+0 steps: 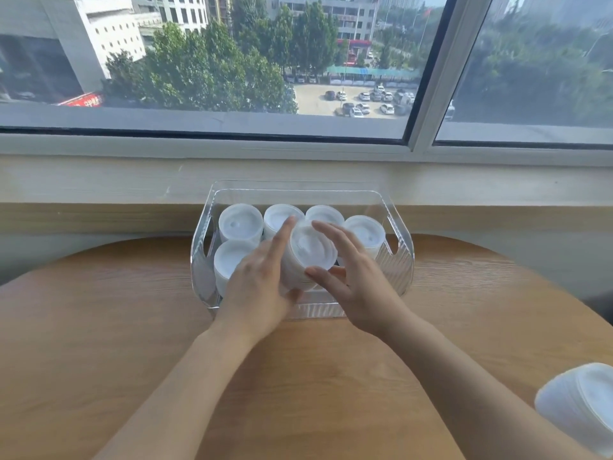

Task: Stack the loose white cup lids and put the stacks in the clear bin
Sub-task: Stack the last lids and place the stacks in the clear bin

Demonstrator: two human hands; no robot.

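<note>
Seen from above the hands, on a rounded wooden table (99,327) set against a pale window sill (99,180).

At the far middle of the table: a clear bin (403,260) with cut-out handles in its left and right walls. Inside, five stacks of white lids standing upright: far-left stack (240,222), near-left stack (229,257), then across the far row a second stack (277,215), a third (326,214), and a far-right stack (366,232).

Left of centre, reaching over the bin's near wall: left hand (262,277), fingers nearly straight and laid along the left side of a held stack (308,254), index tip reaching its far rim, thumb tucked under the near lower edge. Partly covering the near-left stack.

Held stack tilted, top face turned toward the camera, inside the bin's near middle, between the two hands; whether its base touches the bin floor cannot be told.

Right of it: right hand (360,283), fingers spread and slightly bent, cupping the right side of the same stack, thumb pressed against its near edge. A loose two-handed clasp, neither hand clenched.

Far right, at the near edge of the table and cut off by the frame: another stack of white lids (580,413) lying tilted, well apart from the bin.

Beyond the sill, a window (298,61).
</note>
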